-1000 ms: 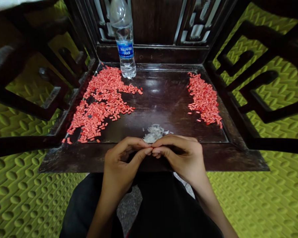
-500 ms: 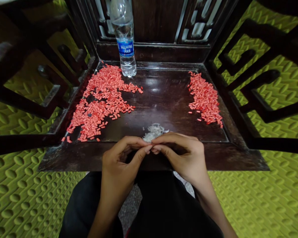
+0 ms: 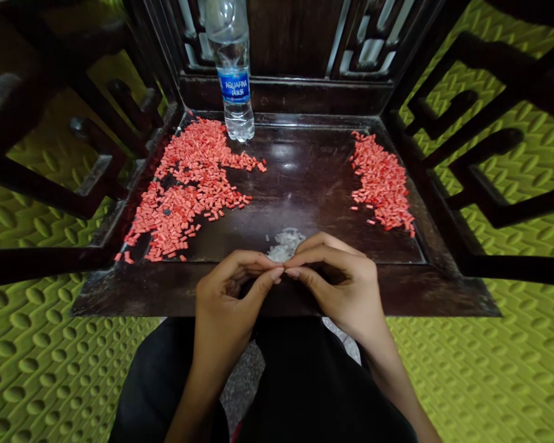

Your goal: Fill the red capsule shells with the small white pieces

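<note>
My left hand [image 3: 228, 298] and my right hand [image 3: 348, 289] meet fingertip to fingertip over the front edge of the dark wooden seat [image 3: 300, 197]. Thumb and forefinger are pinched together on each. Whatever sits between the tips is too small and covered to make out. Just beyond the fingers lies a small heap of whitish translucent bits [image 3: 285, 245], partly hidden by my right hand. A large spread of short red tube-like pieces [image 3: 191, 197] covers the left side. A smaller heap of the same red pieces [image 3: 381, 178] lies at the right.
A clear plastic water bottle [image 3: 237, 89] with a blue label stands upright at the back left, beside the red pieces. Carved dark wooden armrests [image 3: 484, 154] rise on both sides. Yellow-green textured matting [image 3: 466, 381] shows around the seat.
My right hand's fingers have curled up a little higher, and its thumb now shows more plainly at the meeting point. My left hand has shifted slightly right. The heaps look unchanged.
</note>
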`<state>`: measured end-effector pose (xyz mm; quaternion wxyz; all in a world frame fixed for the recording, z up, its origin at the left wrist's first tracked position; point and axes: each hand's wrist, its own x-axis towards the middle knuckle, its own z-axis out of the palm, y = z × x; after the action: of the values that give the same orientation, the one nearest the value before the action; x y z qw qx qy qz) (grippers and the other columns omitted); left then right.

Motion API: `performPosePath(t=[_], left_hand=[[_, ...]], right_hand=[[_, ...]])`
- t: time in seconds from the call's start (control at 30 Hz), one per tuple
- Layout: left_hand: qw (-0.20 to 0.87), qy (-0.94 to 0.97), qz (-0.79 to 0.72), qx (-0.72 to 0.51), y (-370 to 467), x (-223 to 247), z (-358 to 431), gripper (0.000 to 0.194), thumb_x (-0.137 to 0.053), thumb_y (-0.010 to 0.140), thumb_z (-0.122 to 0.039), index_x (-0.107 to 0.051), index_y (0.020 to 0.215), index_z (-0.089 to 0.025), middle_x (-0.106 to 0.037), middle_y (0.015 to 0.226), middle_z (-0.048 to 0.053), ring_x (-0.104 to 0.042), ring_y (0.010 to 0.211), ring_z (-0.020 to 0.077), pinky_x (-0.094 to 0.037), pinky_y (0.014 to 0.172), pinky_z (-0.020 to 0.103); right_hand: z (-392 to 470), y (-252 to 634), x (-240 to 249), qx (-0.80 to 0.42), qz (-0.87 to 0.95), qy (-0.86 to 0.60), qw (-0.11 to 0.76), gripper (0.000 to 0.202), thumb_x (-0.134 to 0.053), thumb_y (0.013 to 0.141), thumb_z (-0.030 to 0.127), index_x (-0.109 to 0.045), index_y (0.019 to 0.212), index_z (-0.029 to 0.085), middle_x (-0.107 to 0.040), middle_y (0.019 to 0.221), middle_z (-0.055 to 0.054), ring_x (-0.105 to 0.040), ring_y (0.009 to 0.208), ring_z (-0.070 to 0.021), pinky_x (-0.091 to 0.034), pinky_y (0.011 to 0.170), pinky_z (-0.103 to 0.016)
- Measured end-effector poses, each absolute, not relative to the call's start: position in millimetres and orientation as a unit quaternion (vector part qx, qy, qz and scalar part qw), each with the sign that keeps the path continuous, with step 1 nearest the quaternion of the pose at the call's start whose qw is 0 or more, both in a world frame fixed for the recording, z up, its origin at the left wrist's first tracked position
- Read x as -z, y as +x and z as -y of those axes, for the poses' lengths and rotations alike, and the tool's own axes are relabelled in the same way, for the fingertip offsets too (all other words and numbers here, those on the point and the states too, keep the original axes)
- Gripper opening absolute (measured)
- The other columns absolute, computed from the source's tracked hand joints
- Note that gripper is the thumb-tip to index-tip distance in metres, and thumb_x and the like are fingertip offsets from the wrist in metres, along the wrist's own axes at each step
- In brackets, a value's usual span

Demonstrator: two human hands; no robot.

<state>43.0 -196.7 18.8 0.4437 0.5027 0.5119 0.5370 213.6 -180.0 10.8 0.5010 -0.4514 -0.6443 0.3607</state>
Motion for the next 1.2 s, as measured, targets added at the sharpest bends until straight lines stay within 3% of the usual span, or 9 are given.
performPosePath(t=[0.73, 1.2], left_hand=[[0.475, 0.474, -0.499, -0.548, 45.8, -21.2, 196.6, 0.015, -0.084, 0.084, -0.006, -0.077, 0.085, -0.020, -0.083, 0.080, -0.003, -0.080, 0.074, 0.0095, -0.064, 0.075, 0.012], [0.524, 0.433, -0.489, -0.546, 48.9, -25.5, 197.8, 0.015, -0.084, 0.084, -0.007, -0.077, 0.082, -0.019, -0.085, 0.079, -0.002, -0.083, 0.073, 0.0117, -0.065, 0.074, 0.013]], right_hand=[[180.6, 214.2, -9.4, -0.429, 0.596, -0.425, 0.529, 0.014, -0.086, 0.087, 0.006, -0.084, 0.087, 0.019, -0.076, 0.082, -0.001, -0.071, 0.073, -0.0120, -0.055, 0.064, -0.023], [180.4, 214.2, -13.4, -0.449, 0.588, -0.406, 0.536, 0.015, -0.090, 0.083, 0.005, -0.086, 0.085, 0.020, -0.076, 0.078, 0.000, -0.073, 0.070, -0.0107, -0.059, 0.064, -0.020]])
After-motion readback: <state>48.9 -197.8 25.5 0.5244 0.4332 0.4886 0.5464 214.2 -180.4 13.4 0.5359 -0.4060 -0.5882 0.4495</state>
